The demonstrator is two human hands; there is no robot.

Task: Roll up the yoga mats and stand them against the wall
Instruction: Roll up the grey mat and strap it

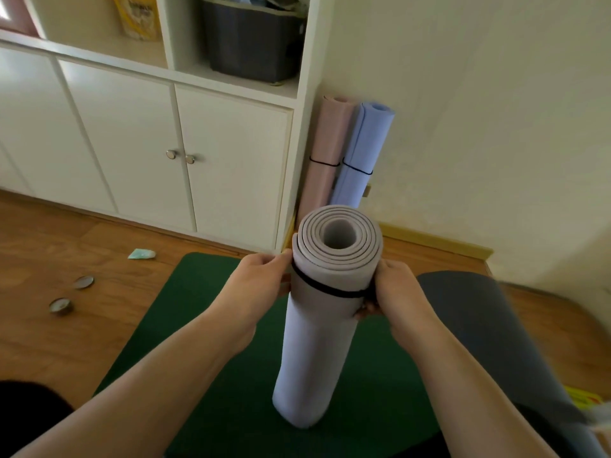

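Note:
A rolled pale lilac-grey yoga mat (317, 342) stands upright on a flat dark green mat (205, 342). A black strap (325, 287) circles it near the top. My left hand (261, 279) grips the roll's left side at the strap. My right hand (396, 289) pinches the strap on the right side. A rolled pink mat (325, 153) and a rolled blue mat (362, 153), each with a black band, lean upright in the corner against the wall. A dark grey mat (489, 332) lies flat at the right.
A white cabinet (132, 137) with doors and open shelves fills the left; a dark bin (254, 38) sits on a shelf. Two small round tins (61, 305) and a pale green scrap (142, 253) lie on the wooden floor.

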